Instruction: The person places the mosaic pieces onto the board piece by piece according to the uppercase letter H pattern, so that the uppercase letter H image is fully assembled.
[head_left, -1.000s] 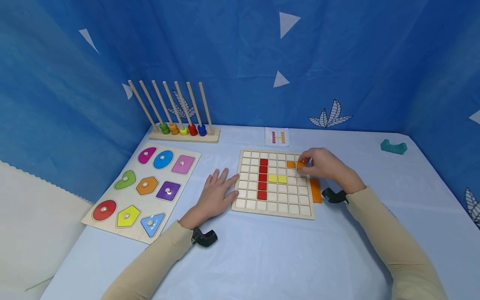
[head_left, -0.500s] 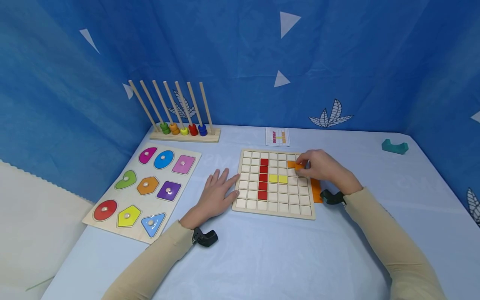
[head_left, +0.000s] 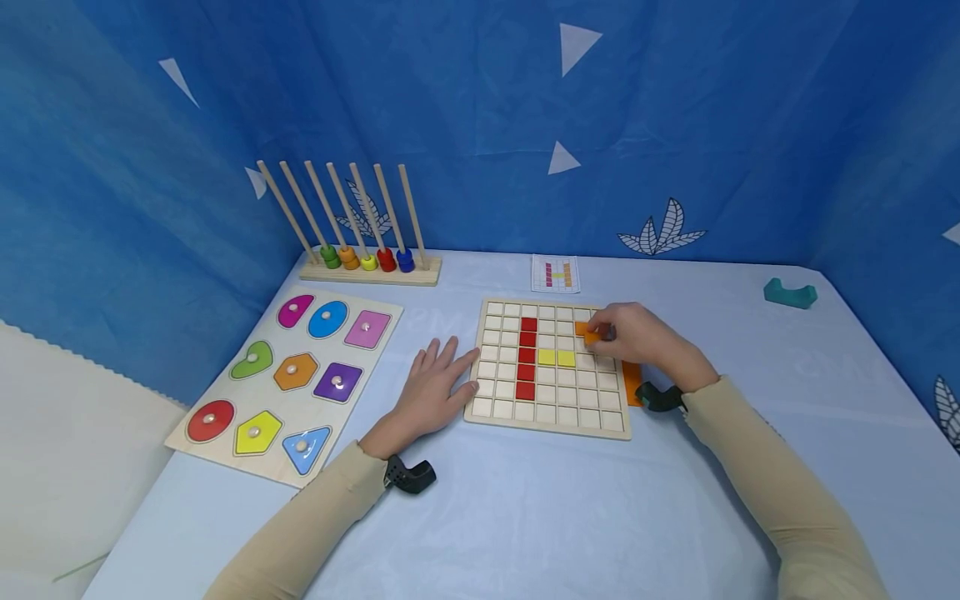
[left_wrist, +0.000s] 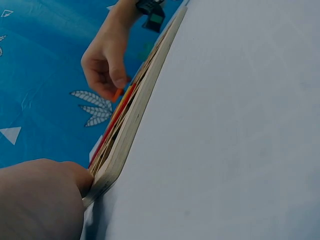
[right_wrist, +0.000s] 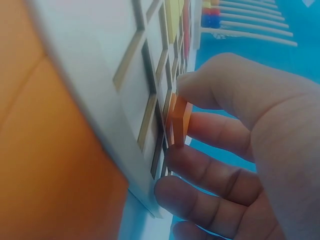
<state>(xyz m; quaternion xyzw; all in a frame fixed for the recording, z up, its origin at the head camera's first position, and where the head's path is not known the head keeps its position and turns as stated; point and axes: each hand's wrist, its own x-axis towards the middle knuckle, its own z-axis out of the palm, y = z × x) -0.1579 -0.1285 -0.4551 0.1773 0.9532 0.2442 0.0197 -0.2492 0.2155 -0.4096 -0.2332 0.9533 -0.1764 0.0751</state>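
A wooden grid board (head_left: 547, 426) lies on the table, with a column of red tiles (head_left: 527, 355) and two yellow tiles (head_left: 556, 357) set in its cells. My right hand (head_left: 639, 335) pinches an orange square tile (right_wrist: 181, 120) between thumb and fingers, close over the upper right cells. Just beyond it, another orange tile (head_left: 581, 328) shows partly behind the fingers. My left hand (head_left: 432, 388) lies with fingers spread, its fingertips at the board's left edge. Orange pieces (head_left: 633, 385) lie along the board's right side, partly hidden by the right wrist.
A small pattern card (head_left: 556, 274) lies behind the board. To the left is a shape puzzle board (head_left: 300, 414) with knobbed pieces. Behind that stands a peg rack (head_left: 420, 271) with coloured beads. A teal block (head_left: 790, 293) sits at the back right.
My right hand has shifted a little left and nearer to me, carrying the orange tile off the rightmost cells toward the other orange tile. The left hand stays put.
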